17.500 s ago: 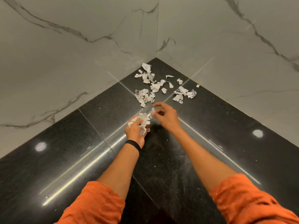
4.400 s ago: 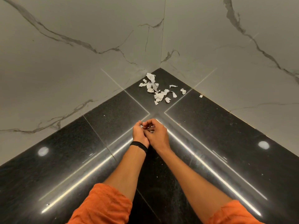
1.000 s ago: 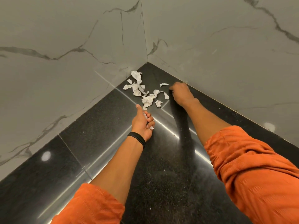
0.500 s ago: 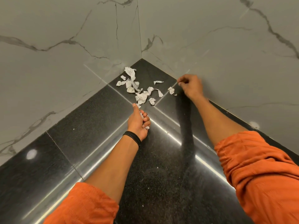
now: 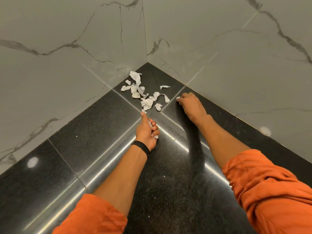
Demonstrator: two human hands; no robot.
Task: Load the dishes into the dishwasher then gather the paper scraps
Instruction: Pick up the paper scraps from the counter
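Several torn white paper scraps lie scattered on the black floor near the corner of two marble walls. My left hand rests on the floor just below the pile, fingers curled round a wad of gathered scraps, thumb stretched toward the nearest piece. My right hand is down on the floor to the right of the pile, its fingertips pinching a small white scrap. A lone curled scrap lies farther back toward the corner.
Grey-veined marble walls meet in a corner directly behind the scraps and close off the left and right sides. The glossy black tiles reflect ceiling lights. Orange sleeves cover both my upper arms at the bottom of the view.
My right hand has drawn back from the right wall's base toward the pile and now pinches a small scrap. My left hand stays put with its wad.
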